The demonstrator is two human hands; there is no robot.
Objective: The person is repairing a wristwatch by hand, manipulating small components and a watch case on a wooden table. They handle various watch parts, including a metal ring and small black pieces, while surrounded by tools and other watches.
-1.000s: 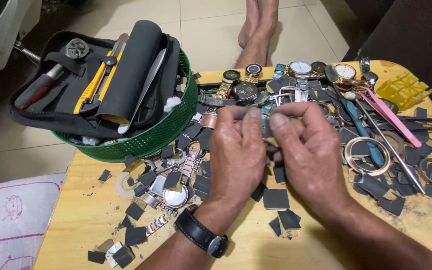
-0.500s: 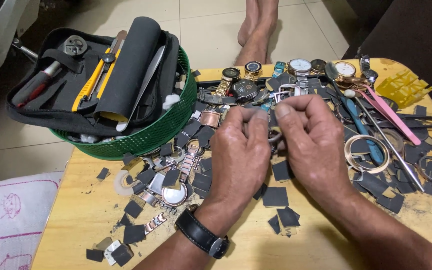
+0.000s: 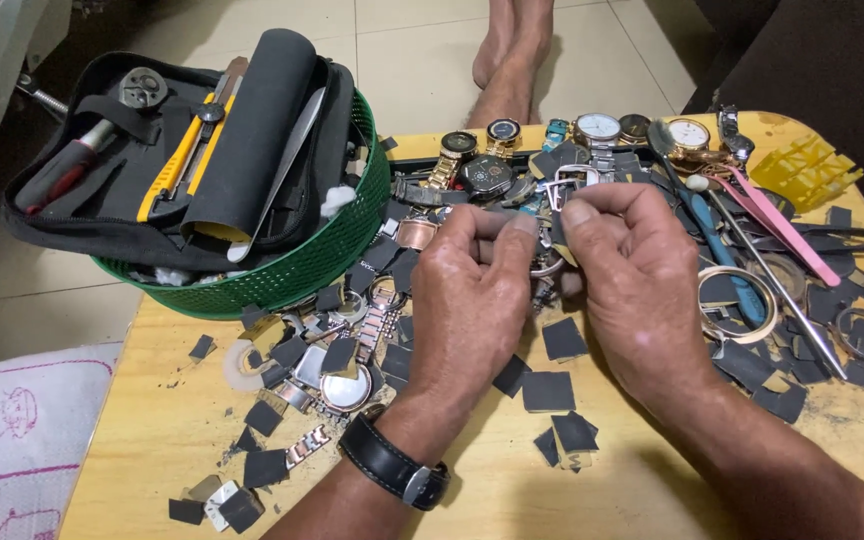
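Pinching small part, hidden by fingertips | left hand [image 3: 472, 290] | right hand [image 3: 632, 270]

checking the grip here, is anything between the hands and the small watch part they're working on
Nothing visible is. The left hand and right hand pinch the small watch part directly between their fingertips, above the wooden table; the hands hide most of it.

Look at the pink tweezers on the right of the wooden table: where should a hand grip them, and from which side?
Probably by the middle of the pink tweezers, pinched across their flat sides from above. They lie flat and slanted, the upper end among watches, the lower end over dark scraps. The right hand is nearest.
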